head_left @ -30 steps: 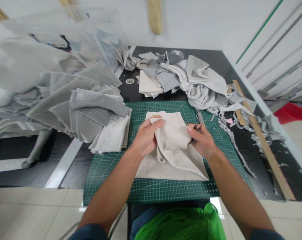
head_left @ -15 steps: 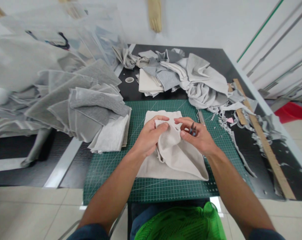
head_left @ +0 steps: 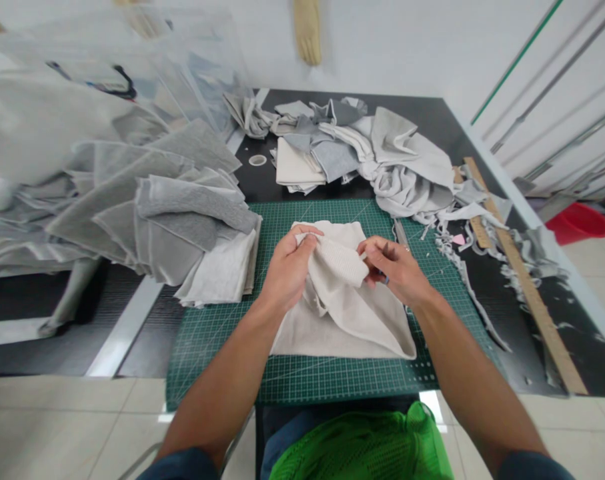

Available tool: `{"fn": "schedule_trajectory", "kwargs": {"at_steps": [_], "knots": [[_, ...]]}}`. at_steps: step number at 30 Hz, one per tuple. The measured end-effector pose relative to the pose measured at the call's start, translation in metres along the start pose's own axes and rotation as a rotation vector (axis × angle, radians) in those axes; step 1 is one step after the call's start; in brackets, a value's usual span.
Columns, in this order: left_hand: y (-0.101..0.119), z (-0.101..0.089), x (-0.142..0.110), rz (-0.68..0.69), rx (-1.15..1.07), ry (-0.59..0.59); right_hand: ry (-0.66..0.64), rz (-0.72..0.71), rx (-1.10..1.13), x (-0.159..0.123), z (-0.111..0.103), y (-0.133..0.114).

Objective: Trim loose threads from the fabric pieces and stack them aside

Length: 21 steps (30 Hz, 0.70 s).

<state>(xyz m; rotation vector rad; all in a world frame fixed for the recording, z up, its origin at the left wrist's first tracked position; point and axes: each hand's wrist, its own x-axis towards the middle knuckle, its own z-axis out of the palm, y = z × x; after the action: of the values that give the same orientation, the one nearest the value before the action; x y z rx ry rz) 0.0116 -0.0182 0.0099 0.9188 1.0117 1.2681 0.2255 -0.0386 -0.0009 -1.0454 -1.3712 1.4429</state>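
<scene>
A cream knit fabric piece [head_left: 342, 333] lies partly folded in front of me, its upper part lifted and bunched. My left hand [head_left: 289, 267] is closed on the raised edge, thumb on top and fingers beneath. At the other end of this ribbed edge, my right hand [head_left: 395, 270] is closed, with thumb and forefinger pinching the cloth. Tucked in the right hand is a small dark pointed tool that looks like thread snips [head_left: 386, 251], mostly covered by the fingers. The fabric rests on a green cutting mat [head_left: 217, 347].
Grey fabric pieces [head_left: 177, 213] are stacked at the left. More cloth [head_left: 342, 150] lies heaped at the back, near a white tape roll [head_left: 257, 160]. A metal-looking tool [head_left: 400, 233], fabric scraps [head_left: 475, 300] and a wooden ruler [head_left: 532, 293] are on the right.
My right hand has closed from a loose, open-fingered pose onto the fabric edge. My left hand has shifted slightly left, and the ribbed edge is stretched out between both hands.
</scene>
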Motion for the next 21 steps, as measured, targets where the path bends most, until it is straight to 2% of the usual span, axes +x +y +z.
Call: {"fn": "schedule_trajectory", "kwargs": {"at_steps": [3,4,7,10,12,14,19,21], "knots": [[-0.001,0.006,-0.004,-0.122,-0.052,-0.035,0.159,-0.133,-0.284,0.011,-0.004,0.012],[0.0,0.008,-0.005,-0.161,-0.082,-0.06,0.158,-0.194,-0.397,0.015,-0.005,0.017],[0.005,0.01,-0.01,-0.264,-0.191,-0.174,0.012,-0.298,-0.571,0.024,-0.002,0.028],[0.012,0.008,-0.012,-0.324,-0.273,-0.266,-0.16,-0.232,-0.71,0.024,0.008,0.032],[0.018,0.005,-0.011,-0.323,-0.314,-0.285,-0.225,-0.178,-0.745,0.021,0.014,0.031],[0.023,0.002,-0.01,-0.303,-0.36,-0.3,-0.228,-0.116,-0.661,0.019,0.018,0.029],[0.032,-0.006,-0.01,-0.274,-0.447,-0.439,-0.038,0.06,-0.204,0.022,0.021,0.025],[0.032,-0.006,-0.013,-0.286,-0.467,-0.513,-0.102,0.136,-0.051,0.025,0.026,0.023]]}}
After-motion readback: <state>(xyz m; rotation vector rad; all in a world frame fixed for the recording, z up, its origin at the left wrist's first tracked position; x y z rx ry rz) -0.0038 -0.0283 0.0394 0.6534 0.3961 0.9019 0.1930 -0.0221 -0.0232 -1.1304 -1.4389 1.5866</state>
